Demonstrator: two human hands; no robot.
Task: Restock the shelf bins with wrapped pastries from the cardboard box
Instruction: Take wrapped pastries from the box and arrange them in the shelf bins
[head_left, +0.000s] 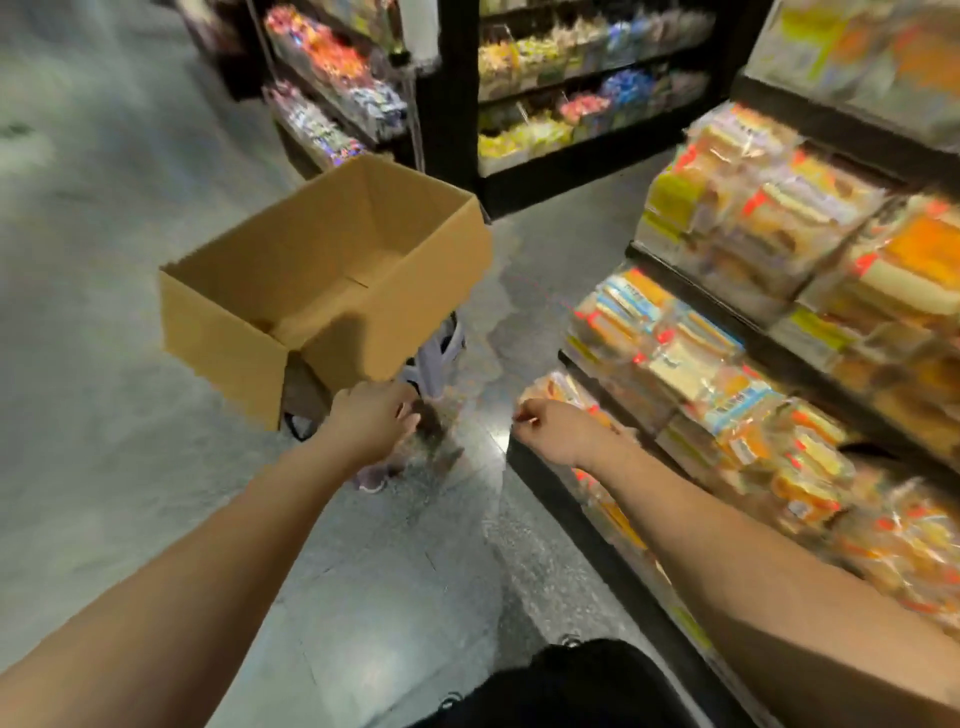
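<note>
Beyond the fingers of the left hand, a pale stool stands on the grey floor, with the box sitting on top of it. Farther off, past the box, dark racks hold blurred, brightly coloured packets. To the right of the right hand rise the shelves, tier on tier, packed with wrapped pastries in clear film with orange, yellow and blue labels. A dark garment shows at the bottom edge, below both forearms.

Between the two hands lies an open strip of floor, running away toward the far racks; the lowest shelf's black front edge lies just under the right wrist. The box's near corner hangs just above the left fingertips.

The box is plain brown cardboard, open at the top, tilted, and its visible inside shows only bare bottom flaps. One side flap hangs down at its near end.

The left hand reaches toward the box's near corner, fingers loosely bent; whether they touch the cardboard cannot be told. The right hand hovers by the lowest shelf's pastries with fingers curled inward; blur hides whether they pinch anything.
</note>
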